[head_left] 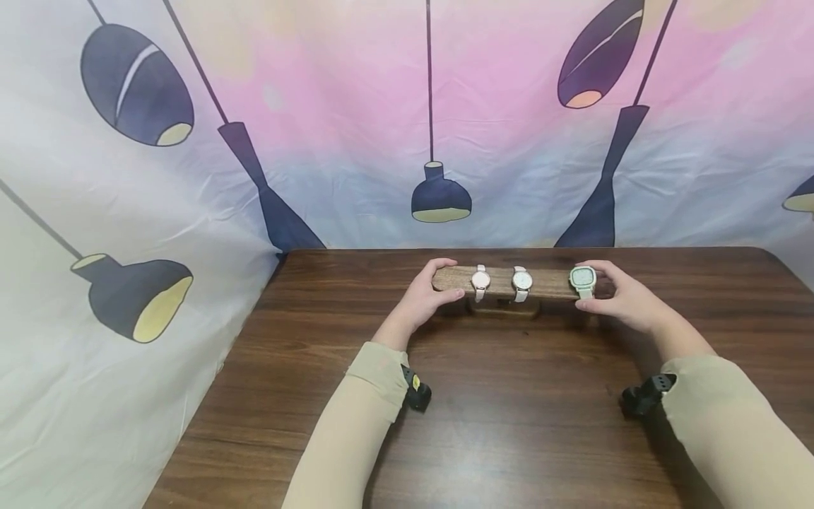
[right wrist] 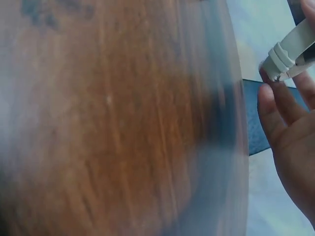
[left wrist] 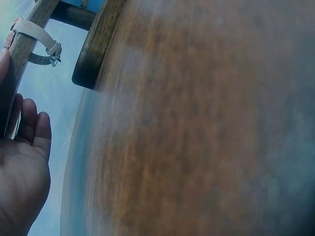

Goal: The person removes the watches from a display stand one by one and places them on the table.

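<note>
Gripping opposite ends of a wooden bar [head_left: 502, 282], both hands are seen in the head view at the far middle of a dark wood-grain worktop [head_left: 509, 424]. Left hand [head_left: 425, 297] curls round the bar's left end, thumb in front, fingers over the top. Right hand [head_left: 626, 295] holds the right end, its thumb just beside a square-faced pale green watch [head_left: 582, 280]. Two further watches are strapped round the bar: a round pinkish watch [head_left: 480, 281] left of centre and a round white watch [head_left: 521, 282] at centre. The bar sits on a short wooden foot [head_left: 505, 307] that rests on the worktop. Beige sleeves [head_left: 356, 431] cover both forearms. Behind hangs a creased cloth [head_left: 356, 141] printed with dark pendant lamps on pink and blue. No writing can be read.

Left wrist view: the worktop is blurred. The left hand [left wrist: 22, 172] shows its palm, with fingers against the bar [left wrist: 24, 44]. A cream strap [left wrist: 37, 35] with a metal buckle loops round the bar. The foot [left wrist: 96, 46] is a dark rounded block.

Right wrist view: the worktop is again blurred. The right hand [right wrist: 290, 142] shows its fingers beside a pale ribbed strap [right wrist: 290, 51]; the grip itself is out of frame.
</note>
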`<state>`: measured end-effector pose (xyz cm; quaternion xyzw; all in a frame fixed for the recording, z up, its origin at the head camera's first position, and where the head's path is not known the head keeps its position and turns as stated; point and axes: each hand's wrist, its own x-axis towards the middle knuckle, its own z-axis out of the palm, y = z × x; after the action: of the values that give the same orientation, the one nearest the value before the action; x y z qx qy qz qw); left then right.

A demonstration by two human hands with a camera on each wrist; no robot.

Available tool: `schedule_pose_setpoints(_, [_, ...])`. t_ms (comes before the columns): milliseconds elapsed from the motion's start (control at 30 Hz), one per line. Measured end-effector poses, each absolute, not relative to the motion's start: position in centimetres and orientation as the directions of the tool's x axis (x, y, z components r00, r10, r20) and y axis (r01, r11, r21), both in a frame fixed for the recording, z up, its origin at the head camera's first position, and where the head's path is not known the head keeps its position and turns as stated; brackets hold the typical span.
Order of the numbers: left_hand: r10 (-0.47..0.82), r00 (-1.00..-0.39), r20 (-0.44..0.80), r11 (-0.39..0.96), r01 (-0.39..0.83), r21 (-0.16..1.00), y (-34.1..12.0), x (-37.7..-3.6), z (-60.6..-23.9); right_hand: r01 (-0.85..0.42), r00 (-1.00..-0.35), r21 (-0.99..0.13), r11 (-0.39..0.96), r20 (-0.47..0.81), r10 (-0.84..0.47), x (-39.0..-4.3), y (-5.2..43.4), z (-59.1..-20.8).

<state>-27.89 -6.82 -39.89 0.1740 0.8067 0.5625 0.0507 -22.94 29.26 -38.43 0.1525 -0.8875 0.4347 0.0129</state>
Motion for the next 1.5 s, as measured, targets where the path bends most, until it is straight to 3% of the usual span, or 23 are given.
schedule_pose_setpoints(1033, [0.331,-0.936,0.118,0.334,0.234,0.913,-6.7,-28.0,-40.1,-0.277,-0.958,-0.842,0.462,0.209,-0.194,-20.5,30.2,-38.8])
schedule_pose_setpoints(1500, [0.332,-0.936,0.119,0.328,0.233,0.915,-6.8,-27.9,-40.1,-0.351,-0.935,-0.846,0.401,0.295,-0.195,-19.2,28.9,-39.0])
